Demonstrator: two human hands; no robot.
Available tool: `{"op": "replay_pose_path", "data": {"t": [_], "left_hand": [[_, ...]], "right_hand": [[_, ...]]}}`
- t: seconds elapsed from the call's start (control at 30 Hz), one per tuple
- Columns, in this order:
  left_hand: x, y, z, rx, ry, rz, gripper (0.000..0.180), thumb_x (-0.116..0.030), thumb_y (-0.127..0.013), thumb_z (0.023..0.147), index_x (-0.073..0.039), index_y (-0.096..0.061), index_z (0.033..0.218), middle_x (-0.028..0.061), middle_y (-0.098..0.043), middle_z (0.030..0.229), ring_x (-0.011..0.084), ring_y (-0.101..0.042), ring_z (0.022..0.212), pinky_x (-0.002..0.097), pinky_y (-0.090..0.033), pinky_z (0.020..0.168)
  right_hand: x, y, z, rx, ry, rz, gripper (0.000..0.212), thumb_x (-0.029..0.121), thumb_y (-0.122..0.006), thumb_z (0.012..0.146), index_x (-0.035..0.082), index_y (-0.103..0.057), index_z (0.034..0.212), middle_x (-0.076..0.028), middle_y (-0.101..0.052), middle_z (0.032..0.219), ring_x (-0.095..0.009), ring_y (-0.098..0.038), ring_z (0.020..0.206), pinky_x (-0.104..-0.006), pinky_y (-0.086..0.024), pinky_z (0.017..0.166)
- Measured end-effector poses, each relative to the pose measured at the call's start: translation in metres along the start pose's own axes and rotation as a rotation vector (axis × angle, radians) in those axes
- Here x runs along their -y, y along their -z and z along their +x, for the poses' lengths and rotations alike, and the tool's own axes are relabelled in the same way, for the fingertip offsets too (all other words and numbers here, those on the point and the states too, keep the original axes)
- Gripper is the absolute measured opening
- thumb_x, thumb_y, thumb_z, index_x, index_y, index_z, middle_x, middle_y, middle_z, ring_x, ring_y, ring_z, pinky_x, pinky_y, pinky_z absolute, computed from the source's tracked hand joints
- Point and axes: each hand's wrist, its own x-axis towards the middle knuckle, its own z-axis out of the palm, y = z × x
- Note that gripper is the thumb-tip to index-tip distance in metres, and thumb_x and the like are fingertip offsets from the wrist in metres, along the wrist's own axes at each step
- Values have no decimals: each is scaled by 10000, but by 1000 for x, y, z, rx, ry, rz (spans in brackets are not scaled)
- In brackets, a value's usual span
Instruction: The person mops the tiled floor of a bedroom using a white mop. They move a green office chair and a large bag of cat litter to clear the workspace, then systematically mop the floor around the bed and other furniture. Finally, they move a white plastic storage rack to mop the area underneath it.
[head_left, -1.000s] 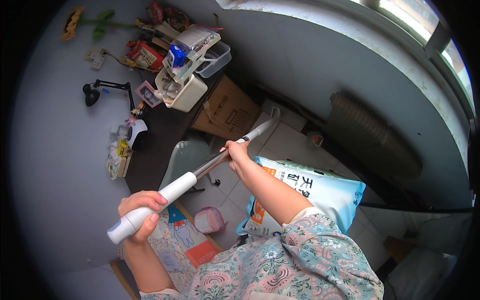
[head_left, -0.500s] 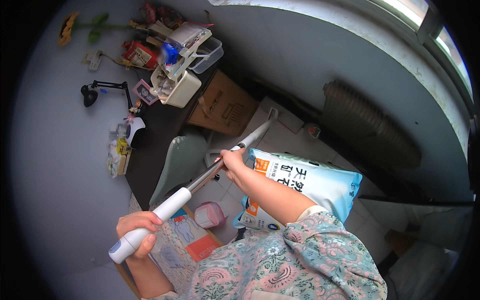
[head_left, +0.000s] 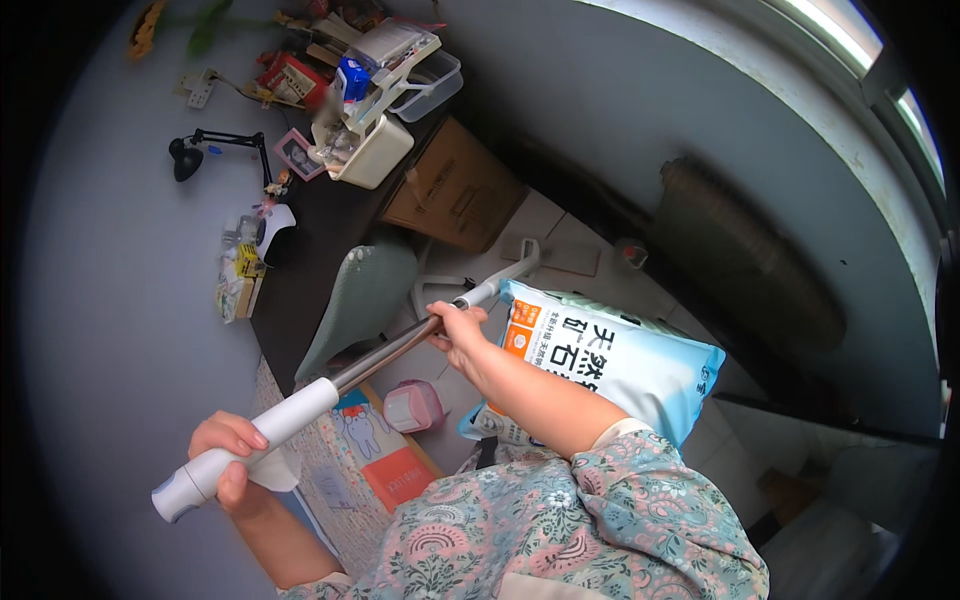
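A long white-and-silver flat mop (head_left: pixel 290 425) slants across the view from lower left to the floor beyond. My left hand (head_left: pixel 228 450) is wrapped round its thick white grip, close to the rounded end. Farther down, my right hand (head_left: pixel 458 328) holds the metal pole near the white lower section. The mop's flat, pale head (head_left: pixel 566 258) lies on the tiles between the cardboard box and the dark wall edge. Below my right forearm sits a large white-and-blue bag (head_left: pixel 640 365), partly hidden by that arm.
A grey-green chair (head_left: pixel 362 295) stands by a dark desk (head_left: pixel 300 270) on the left. A cardboard box (head_left: pixel 455 190) is beside the desk. A pink-and-white container (head_left: pixel 413 407) sits near the bag. Along the right wall leans a dark ribbed object (head_left: pixel 745 255).
Both hands have drawn the mop back, my left hand shifting left. The mop head has slid nearer across the tiles, away from the far corner. The view has shifted slightly.
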Motion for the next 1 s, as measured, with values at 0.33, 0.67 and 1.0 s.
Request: {"op": "replay_pose_path", "data": {"t": [0.33,0.67,1.0], "left_hand": [[5,39,-46,-109,-207,70,202,-276,-599,613,-118,-475,641,21,-582,552,111,-420,430,246,-311,459],[59,61,-97,168,15,134,154,-207,-594,619,-64,-553,660,104,-638,647,184,-621,529,258,-495,499],[43,194,-203,-137,192,243,190,-237,-596,605,-66,-526,647,87,-597,586,165,-579,485,239,-443,472]], "right_hand": [[-18,-11,-8,-41,6,29,548,-64,-476,737,75,-166,1167,-128,-462,826,-194,-537,577,-309,-514,527],[-54,31,60,-160,-63,-682,512,177,-544,748,99,-207,1125,-103,-505,849,-204,-578,618,-365,-527,580],[-227,-4,25,-32,-399,-938,896,196,-496,811,94,250,1298,-112,-536,801,-190,-558,577,-328,-514,497]]}}
